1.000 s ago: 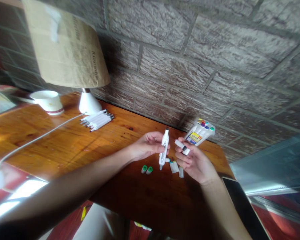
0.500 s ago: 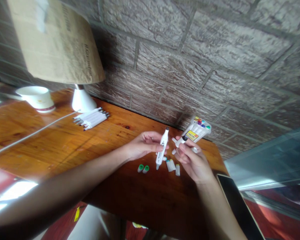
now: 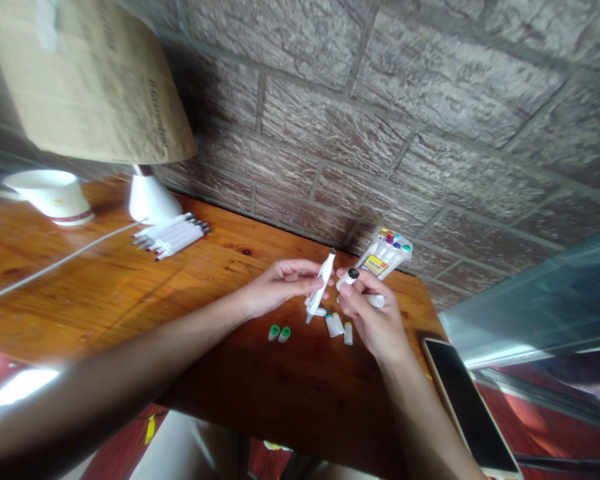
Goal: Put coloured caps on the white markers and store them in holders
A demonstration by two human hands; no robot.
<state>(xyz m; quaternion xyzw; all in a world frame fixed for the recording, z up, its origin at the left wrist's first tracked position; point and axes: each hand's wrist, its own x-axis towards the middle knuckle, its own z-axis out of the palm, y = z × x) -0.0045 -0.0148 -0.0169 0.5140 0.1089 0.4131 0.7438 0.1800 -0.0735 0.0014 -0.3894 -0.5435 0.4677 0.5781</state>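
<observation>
My left hand (image 3: 290, 285) is closed around a white double-ended marker (image 3: 320, 288). Both its tips are bare and dark grey, and it stands tilted above the table. Close on its right, my right hand (image 3: 373, 310) pinches a white marker cap (image 3: 349, 277) with a dark end. A second white cylindrical piece (image 3: 377, 301) shows by the fingers of that hand; how it is held I cannot tell. On the table below lie two green-topped caps (image 3: 279, 333) and several white caps with blue or yellow ends (image 3: 335, 325).
A clear case of coloured markers (image 3: 383, 257) stands by the brick wall. Several grey-tipped markers (image 3: 173, 235) lie beside the lamp (image 3: 153, 198), with its cord (image 3: 65, 260) crossing the table. A white cup (image 3: 55, 197) is far left, a phone (image 3: 470, 403) at the right edge.
The dark end of the cap in my right hand has turned more towards me. My left hand still holds the marker, now tilted slightly more. The whole view has shifted slightly.
</observation>
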